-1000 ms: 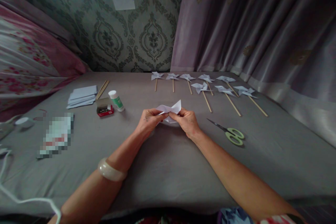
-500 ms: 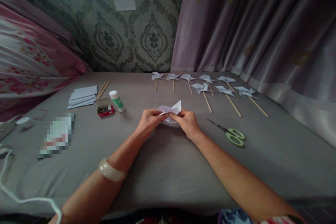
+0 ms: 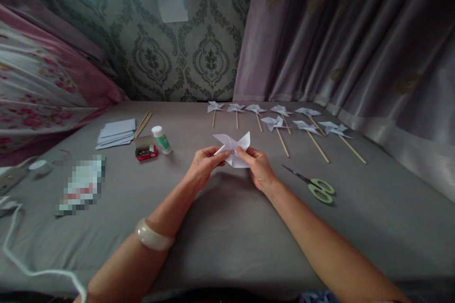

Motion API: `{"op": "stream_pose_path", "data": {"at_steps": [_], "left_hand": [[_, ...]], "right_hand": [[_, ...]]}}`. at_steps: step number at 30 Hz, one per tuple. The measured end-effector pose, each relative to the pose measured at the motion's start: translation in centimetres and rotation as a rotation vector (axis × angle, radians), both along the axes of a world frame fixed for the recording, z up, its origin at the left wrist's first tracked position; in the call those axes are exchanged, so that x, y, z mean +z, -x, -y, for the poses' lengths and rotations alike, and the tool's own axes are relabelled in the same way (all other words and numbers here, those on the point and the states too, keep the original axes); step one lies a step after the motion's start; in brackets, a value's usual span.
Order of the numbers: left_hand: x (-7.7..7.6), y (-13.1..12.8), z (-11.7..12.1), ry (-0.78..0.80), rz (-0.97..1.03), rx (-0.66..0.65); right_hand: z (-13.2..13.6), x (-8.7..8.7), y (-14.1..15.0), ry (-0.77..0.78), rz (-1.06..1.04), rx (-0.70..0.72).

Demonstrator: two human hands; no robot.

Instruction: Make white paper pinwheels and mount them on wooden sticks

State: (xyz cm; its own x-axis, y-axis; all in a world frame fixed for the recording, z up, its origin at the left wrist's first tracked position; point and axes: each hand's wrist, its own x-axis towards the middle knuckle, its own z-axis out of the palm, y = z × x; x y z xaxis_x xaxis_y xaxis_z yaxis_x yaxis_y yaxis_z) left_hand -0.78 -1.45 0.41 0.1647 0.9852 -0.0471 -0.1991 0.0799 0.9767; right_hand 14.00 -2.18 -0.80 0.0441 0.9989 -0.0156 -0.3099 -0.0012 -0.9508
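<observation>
I hold a white paper pinwheel head [image 3: 232,147] in front of me above the grey sheet [image 3: 227,236]. My left hand [image 3: 202,165] pinches its left side with thumb and fingers. My right hand [image 3: 259,166] pinches it near the middle, where a small pin shows. The paper's folded points stand up and face me. A pale bangle [image 3: 152,237] sits on my left wrist.
Several finished paper pinwheels on wooden sticks [image 3: 277,125] lie in rows at the back right. Green-handled scissors [image 3: 314,187] lie to the right of my hands. At the left are a red pin box [image 3: 145,150], a glue bottle [image 3: 161,139], paper squares [image 3: 117,133] and spare sticks [image 3: 143,123].
The pinwheel head has been tilted up so its face shows more. Both hands have risen slightly with it, and the view has shifted a little.
</observation>
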Motion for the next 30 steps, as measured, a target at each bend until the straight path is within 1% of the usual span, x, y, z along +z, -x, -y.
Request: {"op": "stream_pose_path", "data": {"at_steps": [3,8,10,12,14,18,22,24,26,28,30], "left_hand": [[0.2,-0.1,0.3,0.015,0.018,-0.016],[0.3,-0.5,0.8,0.009,0.05,-0.033],[0.3,-0.5,0.8,-0.009,0.069,-0.026],[0.4,-0.5,0.9,-0.043,0.082,-0.015],[0.7,-0.4,1.0,-0.071,0.091,-0.01],[1.5,-0.4,1.3,-0.098,0.105,-0.013],[1.5,-0.6,1.6,-0.109,0.096,-0.027],[1.5,-0.5,1.7,-0.114,0.077,-0.061],[1.6,0.1,1.6,-0.131,0.011,-0.139],[2.4,1.5,1.4,-0.156,-0.105,-0.205],[3.8,3.7,1.3,-0.186,-0.239,-0.219]], "right_hand": [[0.1,0.6,0.0,0.018,-0.049,-0.025],[0.3,0.9,0.2,0.032,-0.114,-0.087],[0.4,1.0,0.2,0.015,-0.142,-0.055],[0.5,1.2,0.1,-0.054,-0.132,0.005],[0.5,1.5,0.0,-0.137,-0.085,0.035],[0.6,1.9,-0.6,-0.233,0.065,0.014],[0.9,2.1,-1.2,-0.326,0.235,0.022],[0.9,1.9,-1.4,-0.308,0.263,0.007],[0.7,1.4,-1.4,-0.24,0.227,-0.039],[0.3,0.7,-1.3,-0.153,0.138,-0.081],[0.1,0.1,-1.1,-0.084,0.012,-0.102]]}}
